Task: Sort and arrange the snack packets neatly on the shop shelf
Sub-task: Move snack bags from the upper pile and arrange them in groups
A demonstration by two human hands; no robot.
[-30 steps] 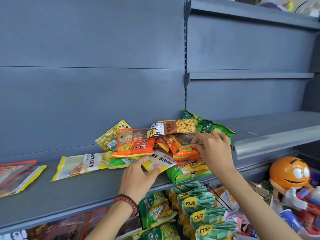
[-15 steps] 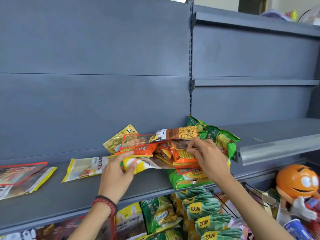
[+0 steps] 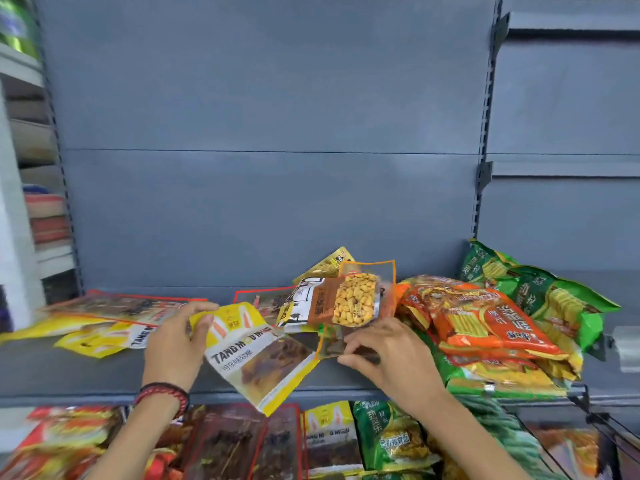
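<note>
Both hands have drawn away from the heap (image 3: pixel 485 323) since the earlier frames, each bringing something out, and the view has swung left along the shelf (image 3: pixel 52 375); the left hand (image 3: pixel 175 344) pinches a yellow packet (image 3: pixel 266 358) by its top corner, thumb on the printed face and fingers curled behind; the right hand (image 3: pixel 391 358) has its fingers curled on the lower edge of a clear orange-edged packet (image 3: pixel 332 344), with a brown nut packet (image 3: pixel 353 303) standing against it; whether the nut packet shares that pinch cannot be told.

The yellow packet hangs down and to the right of its grip, its long axis slanting from upper left to lower right, its lower end out past the shelf's front edge; two matching yellow packets (image 3: pixel 100 341) lie flat on the shelf just to the left of the left hand, well apart from the right hand; the left hand is plainly the nearer one; the coming move probably calls for swinging the packet's free end leftward and laying it flat on its fellows, so the slant must be turned out first.
</note>
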